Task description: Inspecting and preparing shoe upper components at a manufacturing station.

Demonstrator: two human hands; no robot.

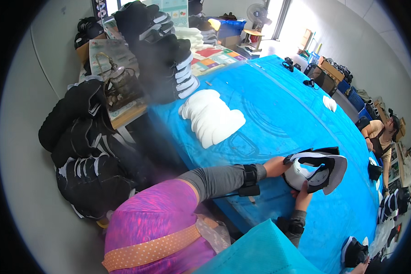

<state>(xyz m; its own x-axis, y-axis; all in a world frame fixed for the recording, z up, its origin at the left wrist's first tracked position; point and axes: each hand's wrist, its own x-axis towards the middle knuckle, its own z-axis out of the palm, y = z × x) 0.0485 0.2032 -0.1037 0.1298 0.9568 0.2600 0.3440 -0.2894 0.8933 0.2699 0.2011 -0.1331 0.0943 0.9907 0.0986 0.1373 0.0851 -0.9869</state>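
Over the blue-covered table (278, 123) I hold a black and white shoe upper (331, 176) in both hands. Its opening faces up and shows a white inside. My left hand (276, 167) is closed on the upper's left end, its fingertips partly hidden. From the near side, my right hand (302, 196) grips the rim, with the thumb against the white part. Farther off, to the left of the upper, lies a fanned pile of white insole-shaped pieces (210, 119).
Stacked black shoe uppers (164, 68) rise at the table's far left; more uppers (96, 178) hang in bundles at left. A sewing machine (121, 82) stands beside them. Another person (381, 137) works across the table at right, near further shoe pieces (375, 170). A fan (258, 14) stands behind.
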